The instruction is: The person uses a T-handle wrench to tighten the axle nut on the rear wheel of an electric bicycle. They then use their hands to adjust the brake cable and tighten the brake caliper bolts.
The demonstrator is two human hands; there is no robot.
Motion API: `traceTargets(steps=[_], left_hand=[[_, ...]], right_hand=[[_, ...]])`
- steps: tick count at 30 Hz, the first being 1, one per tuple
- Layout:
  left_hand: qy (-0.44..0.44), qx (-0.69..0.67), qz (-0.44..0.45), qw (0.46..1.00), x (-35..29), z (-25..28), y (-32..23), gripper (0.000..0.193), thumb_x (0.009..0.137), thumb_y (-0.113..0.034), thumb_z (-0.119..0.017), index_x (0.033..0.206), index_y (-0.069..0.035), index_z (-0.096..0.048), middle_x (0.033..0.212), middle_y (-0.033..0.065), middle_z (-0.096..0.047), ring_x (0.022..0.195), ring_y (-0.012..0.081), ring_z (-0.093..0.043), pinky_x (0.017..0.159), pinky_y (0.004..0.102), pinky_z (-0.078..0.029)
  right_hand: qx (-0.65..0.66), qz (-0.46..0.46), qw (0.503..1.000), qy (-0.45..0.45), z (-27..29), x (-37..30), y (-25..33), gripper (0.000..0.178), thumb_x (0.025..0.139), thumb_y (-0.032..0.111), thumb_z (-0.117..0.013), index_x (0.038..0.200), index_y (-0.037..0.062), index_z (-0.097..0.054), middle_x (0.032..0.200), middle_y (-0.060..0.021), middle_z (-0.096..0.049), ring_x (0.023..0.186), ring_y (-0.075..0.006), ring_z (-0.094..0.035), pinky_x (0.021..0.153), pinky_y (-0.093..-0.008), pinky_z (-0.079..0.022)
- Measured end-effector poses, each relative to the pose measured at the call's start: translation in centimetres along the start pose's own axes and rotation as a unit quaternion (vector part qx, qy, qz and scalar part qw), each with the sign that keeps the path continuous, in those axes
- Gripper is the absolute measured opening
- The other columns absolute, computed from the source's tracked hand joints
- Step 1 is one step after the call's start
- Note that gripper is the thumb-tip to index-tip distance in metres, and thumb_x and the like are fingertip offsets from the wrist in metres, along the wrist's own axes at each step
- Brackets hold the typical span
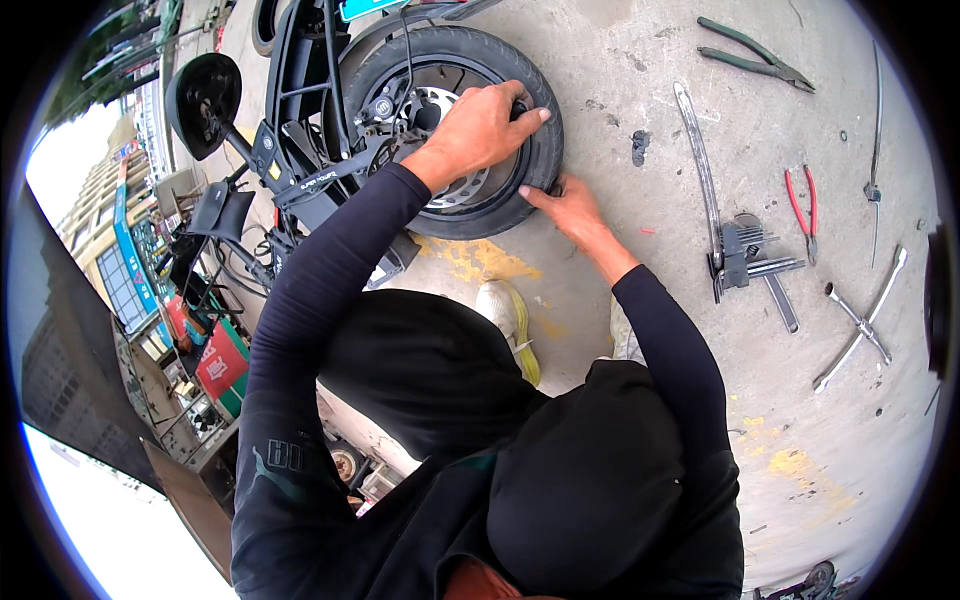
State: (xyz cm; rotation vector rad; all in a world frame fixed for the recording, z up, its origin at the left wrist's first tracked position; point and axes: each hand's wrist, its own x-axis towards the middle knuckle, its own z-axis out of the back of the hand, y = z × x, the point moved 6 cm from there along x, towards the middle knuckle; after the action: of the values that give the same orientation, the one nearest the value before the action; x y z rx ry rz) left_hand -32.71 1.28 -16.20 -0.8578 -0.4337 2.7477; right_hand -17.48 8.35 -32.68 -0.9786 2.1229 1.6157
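Observation:
A black scooter wheel (470, 50) with a silver brake disc stands on the concrete at the top middle, still on the black scooter frame (300, 150). My left hand (480, 125) lies over the tyre's right side, fingers curled onto the rubber near the rim. My right hand (565, 200) presses on the lower right edge of the tyre, fingertips tucked against it. Both arms wear dark long sleeves. Whether either hand grips a tool is hidden.
Tools lie on the concrete to the right: a long flat tyre lever (697, 150), a set of hex keys (755, 255), red-handled pliers (803, 205), green-handled pliers (755, 55), a cross wrench (862, 320). A white and yellow shoe (512, 320) is below the wheel.

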Motion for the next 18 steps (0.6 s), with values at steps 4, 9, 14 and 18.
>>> traceTargets(steps=[4, 9, 14, 18], left_hand=[[0.002, 0.0, 0.038, 0.999, -1.2, 1.6, 0.1, 0.044, 0.097, -0.039, -0.067, 0.104, 0.004, -0.068, 0.067, 0.0213, -0.065, 0.063, 0.0322, -0.069, 0.063, 0.0427, -0.051], [0.001, -0.047, 0.037, 0.998, -3.4, 3.7, 0.3, 0.042, 0.097, -0.036, -0.067, 0.101, 0.005, -0.066, 0.063, 0.0183, -0.06, 0.057, 0.025, -0.061, 0.059, 0.039, -0.048], [-0.004, -0.037, 0.031, 0.999, -6.3, 1.5, 1.4, 0.039, 0.097, -0.033, -0.067, 0.098, 0.005, -0.063, 0.068, 0.0259, -0.061, 0.069, 0.0417, -0.066, 0.065, 0.0465, -0.049], [0.04, -0.04, 0.008, 0.998, -8.1, 0.0, 1.6, 0.04, 0.096, -0.033, -0.069, 0.094, 0.005, -0.059, 0.071, 0.0276, -0.061, 0.075, 0.0487, -0.063, 0.065, 0.0499, -0.049]], right_hand=[[-0.068, 0.022, 0.997, 0.007, -0.2, -0.6, 2.8, 0.059, 0.083, 0.042, -0.082, 0.104, -0.0116, -0.069, 0.097, -0.0248, -0.075, 0.091, -0.0334, -0.074, 0.081, -0.0424, -0.056], [-0.112, 0.043, 0.993, 0.001, -2.5, -1.7, 3.1, 0.061, 0.081, 0.046, -0.082, 0.097, -0.0112, -0.07, 0.093, -0.0257, -0.075, 0.088, -0.0384, -0.074, 0.079, -0.0447, -0.056], [-0.145, -0.021, 0.983, 0.113, -4.5, -2.9, 1.4, 0.062, 0.078, 0.05, -0.082, 0.109, -0.0031, -0.074, 0.103, -0.0219, -0.076, 0.101, -0.0372, -0.073, 0.088, -0.0432, -0.055], [-0.162, -0.053, 0.98, 0.106, -5.4, -3.9, -0.9, 0.056, 0.08, 0.047, -0.082, 0.108, -0.0013, -0.075, 0.102, -0.0201, -0.076, 0.099, -0.0348, -0.073, 0.087, -0.0432, -0.055]])
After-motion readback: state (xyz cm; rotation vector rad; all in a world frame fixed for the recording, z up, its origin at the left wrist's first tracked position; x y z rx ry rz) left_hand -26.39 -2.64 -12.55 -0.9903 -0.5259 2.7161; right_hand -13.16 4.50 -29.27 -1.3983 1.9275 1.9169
